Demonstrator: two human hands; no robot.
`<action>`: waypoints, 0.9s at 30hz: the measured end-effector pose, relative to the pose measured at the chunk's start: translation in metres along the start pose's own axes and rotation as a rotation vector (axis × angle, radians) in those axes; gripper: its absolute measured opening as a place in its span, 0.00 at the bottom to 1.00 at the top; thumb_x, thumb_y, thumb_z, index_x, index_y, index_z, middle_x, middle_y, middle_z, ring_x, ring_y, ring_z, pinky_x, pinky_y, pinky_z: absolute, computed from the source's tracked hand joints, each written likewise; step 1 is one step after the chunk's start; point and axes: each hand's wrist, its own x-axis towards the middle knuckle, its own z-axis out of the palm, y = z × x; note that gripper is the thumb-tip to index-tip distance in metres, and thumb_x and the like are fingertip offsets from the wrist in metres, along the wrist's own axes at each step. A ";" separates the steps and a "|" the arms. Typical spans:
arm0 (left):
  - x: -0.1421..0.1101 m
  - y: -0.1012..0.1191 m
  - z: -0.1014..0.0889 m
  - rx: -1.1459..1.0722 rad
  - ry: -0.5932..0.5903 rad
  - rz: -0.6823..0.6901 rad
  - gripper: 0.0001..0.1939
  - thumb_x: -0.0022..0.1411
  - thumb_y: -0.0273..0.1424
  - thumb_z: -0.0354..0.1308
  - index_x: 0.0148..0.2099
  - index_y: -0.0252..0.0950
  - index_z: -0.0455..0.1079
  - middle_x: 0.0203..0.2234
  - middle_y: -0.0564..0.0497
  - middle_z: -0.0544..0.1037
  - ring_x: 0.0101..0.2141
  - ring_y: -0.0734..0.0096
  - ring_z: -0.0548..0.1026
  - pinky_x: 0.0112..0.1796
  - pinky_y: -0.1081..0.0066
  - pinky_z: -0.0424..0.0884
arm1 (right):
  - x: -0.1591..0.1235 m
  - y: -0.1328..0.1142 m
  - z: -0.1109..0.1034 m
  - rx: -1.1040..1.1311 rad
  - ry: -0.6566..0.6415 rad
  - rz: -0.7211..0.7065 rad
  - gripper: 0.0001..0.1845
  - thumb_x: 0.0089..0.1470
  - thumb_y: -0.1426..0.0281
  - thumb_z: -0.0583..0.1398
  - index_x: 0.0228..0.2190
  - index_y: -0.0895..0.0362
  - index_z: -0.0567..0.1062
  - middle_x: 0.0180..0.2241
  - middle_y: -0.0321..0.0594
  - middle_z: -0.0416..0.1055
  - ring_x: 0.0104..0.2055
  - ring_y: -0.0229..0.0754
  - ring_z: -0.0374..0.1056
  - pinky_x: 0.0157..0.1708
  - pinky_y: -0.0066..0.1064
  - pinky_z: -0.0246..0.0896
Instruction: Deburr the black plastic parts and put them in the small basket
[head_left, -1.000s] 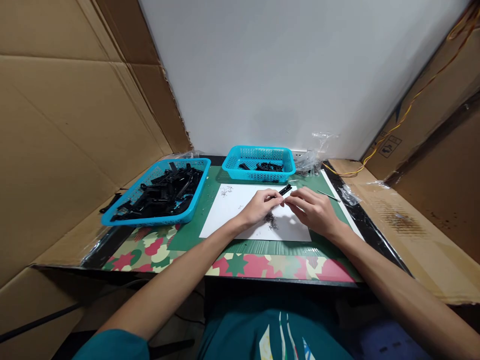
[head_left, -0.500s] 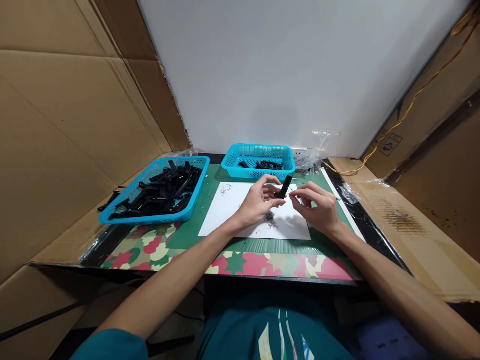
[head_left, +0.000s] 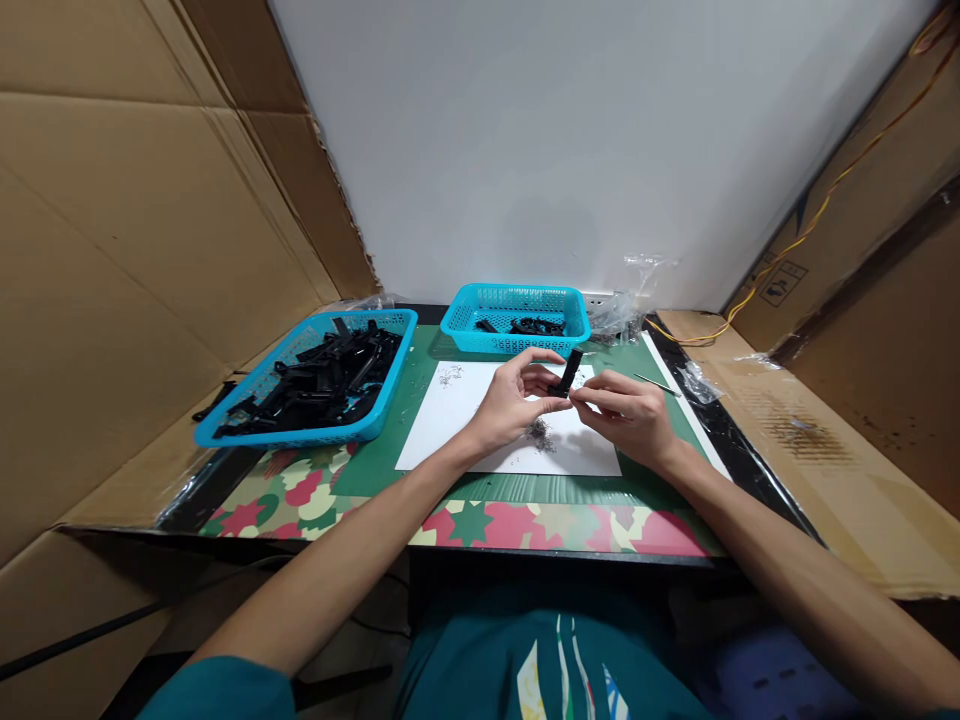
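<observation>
A black plastic part with a long upright arm is gripped between the thumb and fingers of my left hand, tilted a little to the right. My right hand is closed in a pinch, its fingertips at the lower right side of the part. Whatever those fingertips pinch is too small or hidden to make out. Below both hands lies a white sheet, with a pile of tiny dark metal pieces on it and a smaller scatter at its upper left corner.
A blue basket heaped with black parts stands at the left. Another blue basket with fewer black parts is at the back. A thin metal tool lies right of my right hand. Clear plastic bags sit by the wall; cardboard flanks both sides.
My right hand has moved left, bringing its pinched fingertips against the black part. The thin tool at the right now shows more fully. My left hand keeps its hold.
</observation>
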 end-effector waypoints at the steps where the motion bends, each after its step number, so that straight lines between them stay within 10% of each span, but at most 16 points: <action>1: 0.000 0.000 0.000 0.002 0.001 -0.003 0.28 0.52 0.30 0.77 0.53 0.36 0.73 0.39 0.47 0.81 0.43 0.63 0.81 0.47 0.64 0.77 | 0.000 0.000 0.000 0.014 -0.001 -0.003 0.10 0.64 0.74 0.62 0.35 0.51 0.84 0.32 0.38 0.82 0.27 0.35 0.75 0.25 0.26 0.68; 27: 0.000 -0.002 0.000 -0.046 0.007 -0.012 0.24 0.51 0.30 0.77 0.51 0.32 0.81 0.47 0.40 0.85 0.47 0.56 0.84 0.52 0.55 0.80 | 0.004 -0.007 -0.003 0.203 -0.018 0.187 0.07 0.60 0.72 0.65 0.33 0.53 0.86 0.31 0.40 0.82 0.20 0.33 0.64 0.20 0.28 0.62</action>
